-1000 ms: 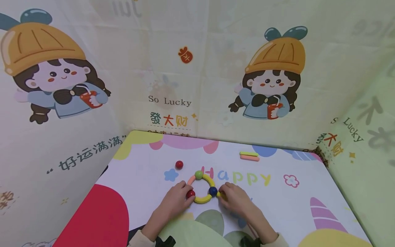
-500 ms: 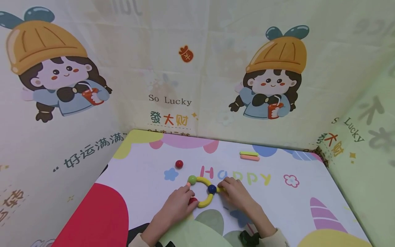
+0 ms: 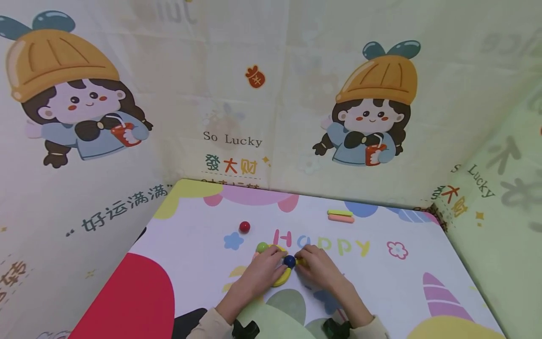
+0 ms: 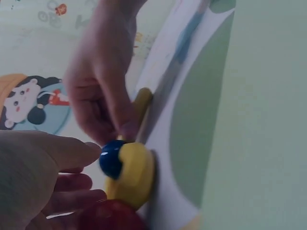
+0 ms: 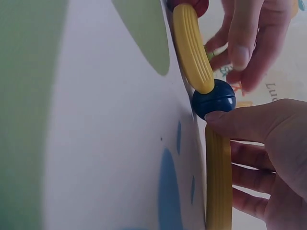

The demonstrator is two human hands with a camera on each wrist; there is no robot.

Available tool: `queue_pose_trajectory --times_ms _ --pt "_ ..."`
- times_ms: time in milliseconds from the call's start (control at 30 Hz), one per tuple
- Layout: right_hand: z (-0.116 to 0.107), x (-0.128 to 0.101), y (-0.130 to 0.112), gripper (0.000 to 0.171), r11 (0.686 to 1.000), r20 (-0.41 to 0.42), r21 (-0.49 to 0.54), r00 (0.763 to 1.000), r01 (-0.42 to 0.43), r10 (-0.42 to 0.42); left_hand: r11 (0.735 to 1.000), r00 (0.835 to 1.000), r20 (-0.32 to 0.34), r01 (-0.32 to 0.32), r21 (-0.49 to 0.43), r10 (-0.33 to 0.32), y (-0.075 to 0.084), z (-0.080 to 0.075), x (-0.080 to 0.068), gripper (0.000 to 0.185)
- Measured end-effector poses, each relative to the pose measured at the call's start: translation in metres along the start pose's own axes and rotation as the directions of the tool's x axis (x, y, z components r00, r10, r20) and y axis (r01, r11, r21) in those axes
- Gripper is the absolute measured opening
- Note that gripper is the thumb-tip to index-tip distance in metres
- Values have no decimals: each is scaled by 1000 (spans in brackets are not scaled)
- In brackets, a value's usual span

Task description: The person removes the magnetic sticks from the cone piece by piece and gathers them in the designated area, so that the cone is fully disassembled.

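A ring of toy balls and curved rods lies on the table. It includes a green ball [image 3: 262, 247], a blue ball [image 3: 290, 262], a red ball [image 4: 112, 216] and a ribbed yellow curved rod [image 5: 191, 48]. My right hand [image 3: 319, 268] pinches a straight yellow rod [image 5: 218, 177] that meets the blue ball, its thumb tip at the joint. My left hand [image 3: 264, 270] reaches over the ring, thumb and fingers spread close to the blue ball and holding nothing. From the head view, this hand hides the ring's red ball and most of its pink rod.
Behind the ring sits a loose red ball [image 3: 244, 227]. A yellow-green rod [image 3: 340, 213] and a pink rod [image 3: 340, 219] lie side by side farther back on the printed tabletop [image 3: 381, 278]. Patterned cloth [image 3: 292, 165] hangs along the table's back and sides.
The left hand first turned the ring's left side nearer the person, then left its red ball and moved right toward the blue ball. The right hand keeps its grip on the straight yellow rod.
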State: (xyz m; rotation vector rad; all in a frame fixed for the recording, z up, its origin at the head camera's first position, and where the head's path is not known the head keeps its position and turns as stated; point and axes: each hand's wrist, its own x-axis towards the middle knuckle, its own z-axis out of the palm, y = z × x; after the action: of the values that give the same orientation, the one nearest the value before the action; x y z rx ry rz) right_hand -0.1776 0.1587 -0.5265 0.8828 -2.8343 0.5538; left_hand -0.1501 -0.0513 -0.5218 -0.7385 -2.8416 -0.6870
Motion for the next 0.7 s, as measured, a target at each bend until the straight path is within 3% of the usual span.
queue_pose_trajectory --times_ms 167,500,700 --pt "3 2 -1 21 999 22 19 999 -39 38 999 1000 12 -4 -36 5 -1 12 8 36" --pt "5 2 1 23 999 11 36 999 -32 32 990 984 -140 -118 -77 106 -6 27 9 28" --pt "4 1 3 22 999 -6 38 1000 -12 12 989 987 -128 -113 -95 101 -6 25 10 28"
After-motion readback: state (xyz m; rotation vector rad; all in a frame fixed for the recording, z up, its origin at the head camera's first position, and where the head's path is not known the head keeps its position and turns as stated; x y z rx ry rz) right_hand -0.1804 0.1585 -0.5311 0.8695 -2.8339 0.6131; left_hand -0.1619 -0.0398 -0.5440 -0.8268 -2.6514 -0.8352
